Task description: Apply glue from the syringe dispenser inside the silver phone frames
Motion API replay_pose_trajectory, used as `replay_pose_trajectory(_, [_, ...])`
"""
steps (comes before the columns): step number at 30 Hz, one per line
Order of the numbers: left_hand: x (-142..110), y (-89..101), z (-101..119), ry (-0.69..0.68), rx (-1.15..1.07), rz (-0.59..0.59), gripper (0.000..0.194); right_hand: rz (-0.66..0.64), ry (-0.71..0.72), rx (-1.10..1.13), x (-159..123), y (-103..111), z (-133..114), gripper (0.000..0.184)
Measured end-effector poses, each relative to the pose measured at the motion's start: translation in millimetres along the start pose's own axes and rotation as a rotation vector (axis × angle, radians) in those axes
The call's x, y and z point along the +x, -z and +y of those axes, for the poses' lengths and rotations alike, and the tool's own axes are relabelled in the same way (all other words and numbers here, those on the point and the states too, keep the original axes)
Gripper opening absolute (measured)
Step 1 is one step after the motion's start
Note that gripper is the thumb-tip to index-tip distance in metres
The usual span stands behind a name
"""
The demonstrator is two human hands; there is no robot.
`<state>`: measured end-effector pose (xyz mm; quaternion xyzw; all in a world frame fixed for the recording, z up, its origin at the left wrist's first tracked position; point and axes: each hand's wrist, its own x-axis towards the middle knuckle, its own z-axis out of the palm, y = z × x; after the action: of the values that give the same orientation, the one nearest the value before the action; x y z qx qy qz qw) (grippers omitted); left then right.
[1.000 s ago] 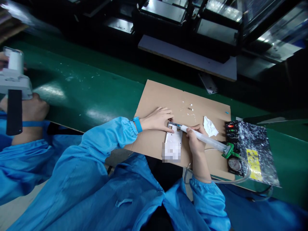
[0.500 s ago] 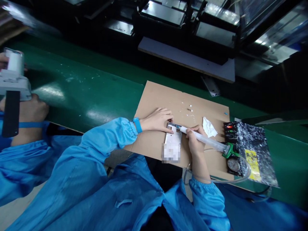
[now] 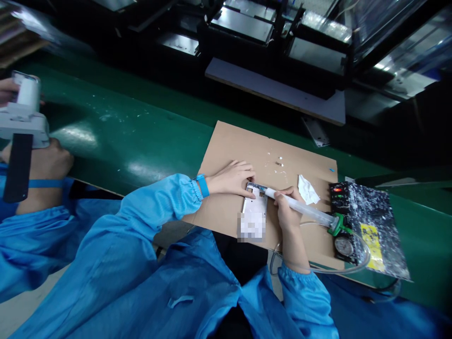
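Observation:
A silver-white phone frame (image 3: 254, 205) lies on a cardboard sheet (image 3: 226, 146), its lower end blurred out. My left hand (image 3: 235, 180) grips the frame's upper left corner, thumb on its face and fingers at the far edge. In my right hand (image 3: 287, 207) is a translucent dispensing syringe (image 3: 306, 208), held like a pen and slanting down to the left. Its blue tip meets the upper end of the frame, near the cutouts. A green cap (image 3: 338, 225) with a clear hose closes the syringe's back end.
Right of the cardboard stands a stained dispenser box (image 3: 377, 226) with a gauge (image 3: 344, 246). A crumpled white tissue (image 3: 308, 189) and white crumbs (image 3: 280, 164) lie on the cardboard. Another phone frame (image 3: 316, 132) rests behind. At far left, a co-worker's hand (image 3: 52, 160) is beside a grey-white device (image 3: 26, 117).
The view has shifted slightly, so most things sit a little lower. Both hands keep their hold, and the syringe tip stays at the frame's upper end.

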<state>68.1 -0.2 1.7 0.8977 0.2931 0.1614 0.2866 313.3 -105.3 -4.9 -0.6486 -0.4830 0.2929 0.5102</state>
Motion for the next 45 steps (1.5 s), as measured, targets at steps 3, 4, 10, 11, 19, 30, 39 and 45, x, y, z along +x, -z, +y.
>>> replay_pose_trajectory(3, [0.4, 0.4, -0.2, -0.002, -0.002, -0.006, 0.044, 0.002, 0.004, 0.001, -0.1, -0.2, 0.2, 0.034])
replay_pose_trajectory(4, [0.5, 0.4, -0.4, -0.004, -0.003, -0.009, 0.044, 0.003, 0.005, 0.001, -0.1, -0.3, 0.3, 0.035])
replay_pose_trajectory(10, [1.2, -2.0, -2.4, -0.012, 0.002, 0.004, 0.042, 0.006, 0.014, -0.003, 0.2, 0.3, 0.7, 0.033])
replay_pose_trajectory(11, [1.2, -2.3, -2.6, -0.013, 0.001, 0.007, 0.042, 0.002, 0.014, -0.007, 0.3, 0.6, 0.7, 0.033])
replay_pose_trajectory(19, [1.2, -3.2, -3.0, -0.020, -0.019, 0.017, 0.042, -0.002, 0.015, -0.016, 0.5, 2.0, 2.2, 0.033])
replay_pose_trajectory(30, [1.2, -5.5, -4.5, -0.032, -0.013, 0.029, 0.041, 0.006, 0.002, 0.008, -0.3, 2.1, 5.9, 0.030])
replay_pose_trajectory(39, [1.0, -3.9, -3.2, -0.025, -0.024, 0.024, 0.042, -0.001, -0.001, -0.002, 0.0, 2.4, 4.9, 0.030])
replay_pose_trajectory(45, [1.2, -4.2, -3.3, -0.022, -0.002, 0.019, 0.047, -0.004, -0.003, -0.001, -0.3, 1.9, 2.1, 0.030])
